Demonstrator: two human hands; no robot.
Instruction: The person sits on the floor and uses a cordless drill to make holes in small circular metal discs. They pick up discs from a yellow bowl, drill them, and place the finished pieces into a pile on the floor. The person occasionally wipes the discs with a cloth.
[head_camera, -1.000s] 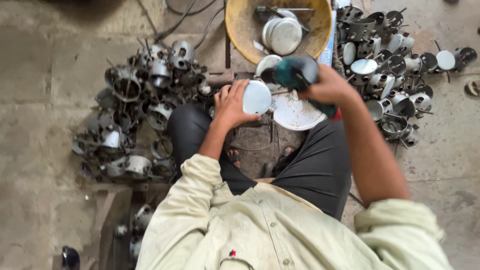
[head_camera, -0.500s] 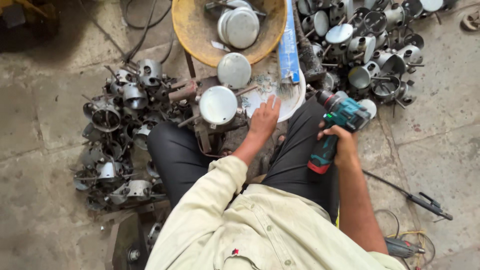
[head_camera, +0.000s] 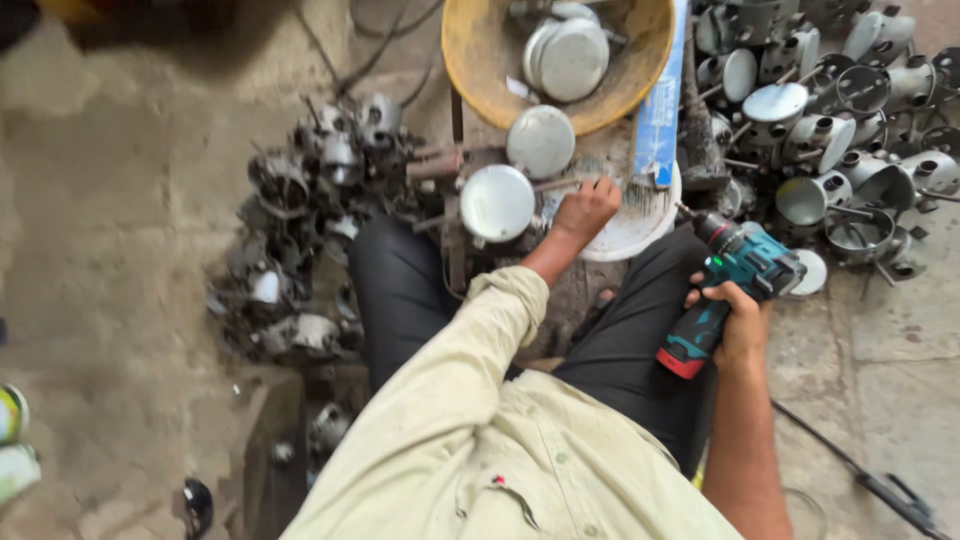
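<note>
Teal drill (head_camera: 735, 275) in right hand (head_camera: 735, 315), apparently

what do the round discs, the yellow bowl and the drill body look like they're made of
Round discs: likely metal, dull silver-grey sheen.
Yellow bowl: unclear, perhaps plastic or painted metal; matte, scuffed, dirty rim.
Drill in the right hand: probably moulded plastic, teal and black, red base.
</note>
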